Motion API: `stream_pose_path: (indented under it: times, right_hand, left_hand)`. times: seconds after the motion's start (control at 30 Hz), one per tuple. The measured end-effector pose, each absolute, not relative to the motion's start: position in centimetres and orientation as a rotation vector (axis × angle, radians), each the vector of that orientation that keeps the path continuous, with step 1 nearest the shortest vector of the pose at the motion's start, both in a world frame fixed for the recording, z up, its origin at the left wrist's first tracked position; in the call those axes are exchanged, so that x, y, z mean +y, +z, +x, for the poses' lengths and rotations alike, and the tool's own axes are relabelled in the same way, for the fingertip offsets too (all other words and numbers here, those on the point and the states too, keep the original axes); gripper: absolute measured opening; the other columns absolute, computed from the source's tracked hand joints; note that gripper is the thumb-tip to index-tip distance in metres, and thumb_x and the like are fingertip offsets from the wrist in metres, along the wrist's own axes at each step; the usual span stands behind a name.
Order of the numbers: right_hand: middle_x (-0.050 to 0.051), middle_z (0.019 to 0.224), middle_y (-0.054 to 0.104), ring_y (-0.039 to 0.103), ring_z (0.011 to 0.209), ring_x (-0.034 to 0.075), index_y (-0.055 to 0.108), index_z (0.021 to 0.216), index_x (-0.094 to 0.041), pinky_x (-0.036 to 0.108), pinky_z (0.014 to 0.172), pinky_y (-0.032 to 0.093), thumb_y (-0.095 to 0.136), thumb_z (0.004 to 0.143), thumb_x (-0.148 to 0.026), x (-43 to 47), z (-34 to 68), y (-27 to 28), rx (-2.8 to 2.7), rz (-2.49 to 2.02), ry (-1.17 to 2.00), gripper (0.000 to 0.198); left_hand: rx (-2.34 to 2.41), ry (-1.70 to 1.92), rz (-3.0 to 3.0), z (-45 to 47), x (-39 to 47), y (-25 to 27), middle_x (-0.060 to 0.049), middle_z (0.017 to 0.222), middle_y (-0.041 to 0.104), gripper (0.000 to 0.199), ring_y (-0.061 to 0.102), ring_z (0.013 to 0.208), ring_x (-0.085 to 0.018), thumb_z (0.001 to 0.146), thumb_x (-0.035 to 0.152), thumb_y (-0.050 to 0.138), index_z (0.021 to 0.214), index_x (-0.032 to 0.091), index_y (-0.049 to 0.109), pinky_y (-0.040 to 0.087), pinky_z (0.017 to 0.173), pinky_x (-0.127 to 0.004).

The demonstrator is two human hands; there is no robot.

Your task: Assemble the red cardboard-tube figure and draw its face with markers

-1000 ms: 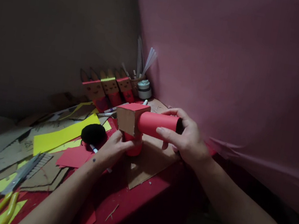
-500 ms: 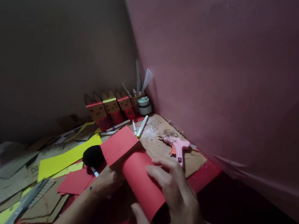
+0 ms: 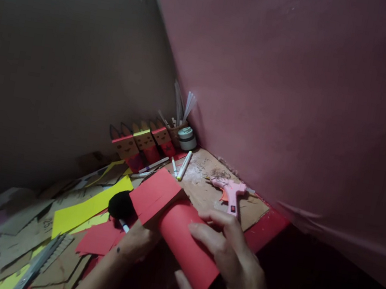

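Observation:
A red paper tube (image 3: 189, 246) lies against a small cardboard box with a red paper top (image 3: 158, 192); the two seem joined and tilt down toward me. My right hand (image 3: 236, 263) curves round the tube's near end, fingers on its upper side and thumb along the lower side. My left hand (image 3: 144, 240) is closed at the underside of the box, its fingers mostly hidden behind it. Just left of the box is a black ball of yarn or similar (image 3: 121, 205), with a marker (image 3: 124, 225) by it.
A pink glue gun (image 3: 228, 189) rests on a cardboard sheet (image 3: 253, 212) to the right. Several box-headed figures with drawn faces (image 3: 126, 147) stand at the back, near a lidded jar (image 3: 187, 138). Yellow paper (image 3: 89, 208), red paper (image 3: 99, 238) and cardboard scraps (image 3: 23, 230) cover the left.
The view has shifted slightly, so everything sits a little lower and further right. Both hands keep their hold on the red tube and box.

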State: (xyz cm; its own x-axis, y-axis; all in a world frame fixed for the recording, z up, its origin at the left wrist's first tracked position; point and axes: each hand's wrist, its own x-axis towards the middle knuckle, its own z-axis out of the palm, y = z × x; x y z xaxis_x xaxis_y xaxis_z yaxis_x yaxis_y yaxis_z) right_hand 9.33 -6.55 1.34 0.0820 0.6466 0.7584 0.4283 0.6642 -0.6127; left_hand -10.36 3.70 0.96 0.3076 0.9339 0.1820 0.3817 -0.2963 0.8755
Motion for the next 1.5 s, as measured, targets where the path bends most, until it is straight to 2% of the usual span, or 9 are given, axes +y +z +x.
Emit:
stream_pose_path:
  times: [0.07,0.17,0.3,0.5,0.67,0.87,1.2,1.4,1.5]
  right_hand:
    - [0.010,0.121,0.062,0.071,0.103,0.026,0.056,0.124,-0.027,0.033,0.083,0.063,0.067,0.080,-0.019,-6.6,9.7,1.6,-1.529,-0.937,0.241,0.046]
    - [0.007,0.119,0.063,0.072,0.100,0.023,0.057,0.122,-0.029,0.030,0.081,0.063,0.070,0.079,-0.019,-6.5,10.3,1.9,-1.533,-0.957,0.308,0.046]
    - [0.006,0.117,0.064,0.070,0.103,0.022,0.058,0.121,-0.028,0.032,0.089,0.062,0.072,0.078,-0.020,-5.9,10.7,2.2,-1.550,-0.946,0.374,0.045]
    - [0.007,0.110,0.064,0.070,0.102,0.020,0.061,0.116,-0.023,0.032,0.091,0.060,0.067,0.080,-0.019,-5.4,10.0,2.2,-1.488,-0.913,0.295,0.037]
    - [0.006,0.114,0.063,0.068,0.106,0.018,0.060,0.119,-0.022,0.027,0.095,0.057,0.067,0.080,-0.015,-5.2,10.4,2.1,-1.516,-0.898,0.294,0.040]
    - [0.008,0.114,0.062,0.067,0.106,0.018,0.059,0.120,-0.020,0.027,0.095,0.057,0.065,0.081,-0.011,-5.1,10.8,2.1,-1.555,-0.882,0.198,0.041]
    - [0.007,0.115,0.062,0.070,0.105,0.022,0.058,0.118,-0.024,0.034,0.089,0.061,0.067,0.081,-0.019,-5.5,10.1,1.6,-1.495,-0.954,0.257,0.039]
    - [0.013,0.133,0.055,0.060,0.124,0.034,0.043,0.139,-0.026,0.049,0.102,0.055,0.073,0.080,-0.028,-6.4,9.4,0.4,-1.443,-0.967,0.207,0.067]
    - [0.016,0.141,0.049,0.057,0.126,0.036,0.034,0.148,-0.027,0.049,0.099,0.056,0.074,0.080,-0.039,-6.7,8.8,-0.2,-1.342,-0.931,0.303,0.080]
  left_hand:
    - [1.179,0.917,1.831,-10.4,3.6,1.0,-0.013,0.134,0.068,0.047,0.059,0.127,-0.036,0.079,0.037,0.074,0.123,0.019,0.069,0.046,0.111,-0.049]
    - [1.157,0.944,1.751,-10.0,3.2,1.1,-0.014,0.128,0.071,0.050,0.064,0.120,-0.036,0.074,0.035,0.076,0.120,0.018,0.069,0.053,0.103,-0.045]
    - [1.210,1.030,1.646,-9.1,2.6,1.4,-0.015,0.116,0.076,0.044,0.069,0.109,-0.037,0.066,0.038,0.079,0.104,0.016,0.071,0.059,0.092,-0.043]
    - [1.200,1.038,1.549,-8.6,2.6,1.7,-0.013,0.096,0.078,0.038,0.071,0.091,-0.033,0.061,0.036,0.083,0.090,0.016,0.069,0.061,0.076,-0.039]
    - [1.165,1.042,1.516,-8.6,2.8,1.6,-0.010,0.100,0.076,0.047,0.069,0.093,-0.029,0.058,0.031,0.086,0.098,0.016,0.068,0.060,0.079,-0.037]
    - [1.153,1.021,1.529,-8.5,2.7,1.9,-0.007,0.092,0.075,0.041,0.066,0.086,-0.023,0.060,0.026,0.085,0.096,0.016,0.069,0.059,0.076,-0.033]
    - [1.200,1.044,1.506,-8.2,2.3,2.1,-0.010,0.096,0.075,0.042,0.068,0.088,-0.027,0.058,0.030,0.084,0.093,0.016,0.066,0.060,0.073,-0.032]
    - [1.216,0.975,1.555,-8.4,2.2,2.0,-0.012,0.102,0.077,0.039,0.069,0.096,-0.033,0.059,0.040,0.085,0.089,0.020,0.072,0.060,0.081,-0.040]
    - [1.227,0.973,1.572,-9.0,2.5,1.3,-0.014,0.113,0.076,0.043,0.068,0.106,-0.037,0.061,0.045,0.086,0.092,0.019,0.074,0.059,0.089,-0.044]
